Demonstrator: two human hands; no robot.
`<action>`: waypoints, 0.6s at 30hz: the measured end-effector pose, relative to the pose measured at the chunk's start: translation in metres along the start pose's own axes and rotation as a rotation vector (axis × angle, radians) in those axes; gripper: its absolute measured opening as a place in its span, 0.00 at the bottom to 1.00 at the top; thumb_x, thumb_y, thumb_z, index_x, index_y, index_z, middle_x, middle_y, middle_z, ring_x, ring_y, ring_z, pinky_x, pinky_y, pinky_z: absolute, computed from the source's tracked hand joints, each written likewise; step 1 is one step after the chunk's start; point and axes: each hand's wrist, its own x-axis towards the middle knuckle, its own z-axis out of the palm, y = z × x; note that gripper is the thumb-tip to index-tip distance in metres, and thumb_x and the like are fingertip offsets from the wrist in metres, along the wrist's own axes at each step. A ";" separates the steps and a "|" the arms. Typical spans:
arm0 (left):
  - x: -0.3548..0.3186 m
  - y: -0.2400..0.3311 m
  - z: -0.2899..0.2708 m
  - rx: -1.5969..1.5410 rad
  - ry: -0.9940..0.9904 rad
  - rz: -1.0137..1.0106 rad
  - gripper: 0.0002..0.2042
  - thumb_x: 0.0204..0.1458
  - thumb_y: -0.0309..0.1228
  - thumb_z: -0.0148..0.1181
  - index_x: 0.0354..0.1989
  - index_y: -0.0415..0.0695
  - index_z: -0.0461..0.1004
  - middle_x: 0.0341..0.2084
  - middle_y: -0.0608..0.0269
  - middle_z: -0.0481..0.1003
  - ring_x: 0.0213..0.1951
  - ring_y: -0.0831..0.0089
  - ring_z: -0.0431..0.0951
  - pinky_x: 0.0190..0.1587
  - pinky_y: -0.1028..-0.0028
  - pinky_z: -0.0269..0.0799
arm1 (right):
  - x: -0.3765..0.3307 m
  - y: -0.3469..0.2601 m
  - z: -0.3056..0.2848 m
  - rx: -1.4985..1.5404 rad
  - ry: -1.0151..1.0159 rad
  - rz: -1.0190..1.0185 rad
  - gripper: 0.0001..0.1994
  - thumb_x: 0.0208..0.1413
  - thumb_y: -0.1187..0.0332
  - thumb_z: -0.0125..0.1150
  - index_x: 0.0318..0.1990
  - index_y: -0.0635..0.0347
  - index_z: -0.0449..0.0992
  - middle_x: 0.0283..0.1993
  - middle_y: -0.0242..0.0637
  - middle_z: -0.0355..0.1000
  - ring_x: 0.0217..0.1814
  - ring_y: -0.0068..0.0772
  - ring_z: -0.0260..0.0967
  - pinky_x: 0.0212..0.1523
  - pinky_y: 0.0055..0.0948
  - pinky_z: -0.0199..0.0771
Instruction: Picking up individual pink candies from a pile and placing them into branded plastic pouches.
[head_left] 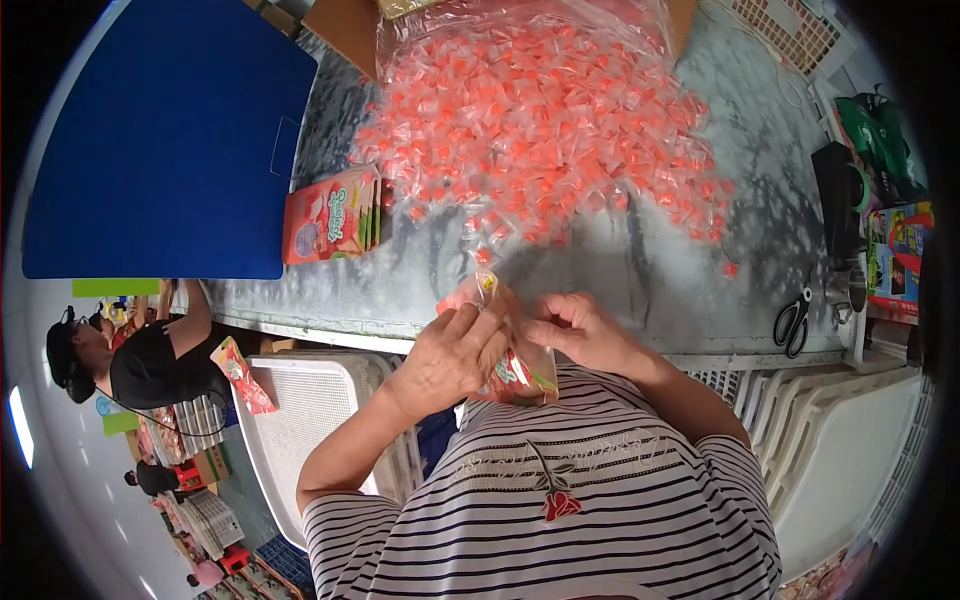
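Both hands meet at the table's near edge on one small printed pouch (518,372), red and clear with a yellow strip at its top. My left hand (450,355) wraps the pouch from the left. My right hand (580,330) pinches its upper right side. Just beyond the hands a large heap of small clear-wrapped orange candies (545,125) spreads over the grey marbled table (640,270). A short stack of flat pink printed pouches (332,213) lies on the table to the left of the heap.
A blue board (170,140) covers the table's left part. Black scissors (794,322) lie near the right edge, with a black device and colourful boxes (898,250) beyond. White plastic crates (310,410) stand below the table. Another person in black (150,365) sits at far left.
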 end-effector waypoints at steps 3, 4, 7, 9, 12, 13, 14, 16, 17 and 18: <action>0.001 0.004 -0.003 0.074 -0.041 0.089 0.16 0.39 0.28 0.58 0.38 0.35 0.72 0.47 0.48 0.69 0.37 0.63 0.74 0.35 0.70 0.74 | -0.004 -0.008 0.003 -0.241 0.048 -0.019 0.08 0.54 0.70 0.59 0.30 0.67 0.72 0.23 0.36 0.71 0.26 0.18 0.62 0.27 0.26 0.66; 0.003 0.005 -0.003 0.110 0.008 0.114 0.15 0.38 0.29 0.58 0.35 0.36 0.72 0.45 0.47 0.70 0.35 0.66 0.75 0.31 0.72 0.72 | -0.005 -0.014 0.004 -0.388 0.051 -0.033 0.05 0.53 0.73 0.58 0.32 0.67 0.71 0.23 0.37 0.69 0.27 0.18 0.60 0.28 0.27 0.65; 0.010 0.011 -0.015 0.203 -0.043 0.156 0.13 0.38 0.30 0.57 0.33 0.37 0.71 0.42 0.48 0.71 0.32 0.67 0.75 0.27 0.73 0.70 | -0.002 -0.028 0.010 -0.245 -0.087 -0.072 0.06 0.48 0.74 0.56 0.32 0.69 0.73 0.26 0.53 0.71 0.27 0.46 0.72 0.30 0.38 0.70; 0.017 0.014 -0.025 0.248 -0.049 0.173 0.13 0.38 0.30 0.57 0.33 0.38 0.71 0.40 0.48 0.72 0.28 0.69 0.74 0.26 0.75 0.69 | 0.001 -0.022 0.014 -0.291 -0.056 -0.100 0.06 0.48 0.74 0.55 0.32 0.68 0.72 0.27 0.53 0.71 0.29 0.50 0.72 0.31 0.40 0.70; 0.023 0.015 -0.031 0.162 -0.173 0.101 0.11 0.40 0.29 0.57 0.32 0.37 0.70 0.32 0.54 0.70 0.25 0.72 0.73 0.24 0.75 0.69 | 0.003 -0.022 0.017 -0.434 -0.024 -0.149 0.05 0.48 0.74 0.54 0.32 0.66 0.73 0.28 0.53 0.72 0.32 0.56 0.71 0.32 0.43 0.70; 0.022 0.016 -0.031 0.165 -0.174 0.094 0.11 0.40 0.29 0.57 0.32 0.37 0.70 0.32 0.54 0.70 0.25 0.72 0.73 0.24 0.75 0.69 | 0.003 -0.022 0.019 -0.532 -0.020 -0.170 0.05 0.48 0.74 0.54 0.32 0.65 0.73 0.28 0.53 0.72 0.34 0.58 0.70 0.33 0.45 0.70; 0.020 0.016 -0.031 0.107 -0.257 0.083 0.10 0.41 0.28 0.56 0.32 0.37 0.70 0.31 0.56 0.69 0.24 0.71 0.74 0.23 0.75 0.70 | 0.003 -0.020 0.020 -0.531 -0.026 -0.173 0.05 0.48 0.74 0.54 0.32 0.65 0.73 0.28 0.53 0.72 0.34 0.58 0.70 0.33 0.45 0.70; 0.018 0.015 -0.026 0.099 -0.256 0.121 0.09 0.41 0.26 0.56 0.32 0.37 0.71 0.29 0.57 0.69 0.21 0.70 0.74 0.21 0.74 0.70 | 0.004 -0.014 0.022 -0.595 0.074 -0.240 0.05 0.46 0.73 0.56 0.31 0.64 0.73 0.27 0.52 0.71 0.33 0.56 0.71 0.33 0.47 0.70; 0.015 0.014 -0.023 0.099 -0.256 0.117 0.09 0.41 0.26 0.56 0.32 0.37 0.71 0.29 0.57 0.69 0.21 0.70 0.74 0.21 0.74 0.70 | 0.004 -0.015 0.023 -0.596 0.069 -0.241 0.05 0.46 0.73 0.56 0.31 0.64 0.73 0.27 0.52 0.71 0.33 0.56 0.71 0.33 0.47 0.70; 0.015 0.015 -0.021 0.057 -0.325 0.106 0.08 0.41 0.26 0.56 0.31 0.37 0.70 0.28 0.57 0.69 0.22 0.69 0.74 0.22 0.72 0.70 | 0.002 -0.016 0.023 -0.586 0.058 -0.242 0.05 0.46 0.73 0.57 0.31 0.64 0.73 0.26 0.52 0.72 0.32 0.57 0.71 0.32 0.47 0.70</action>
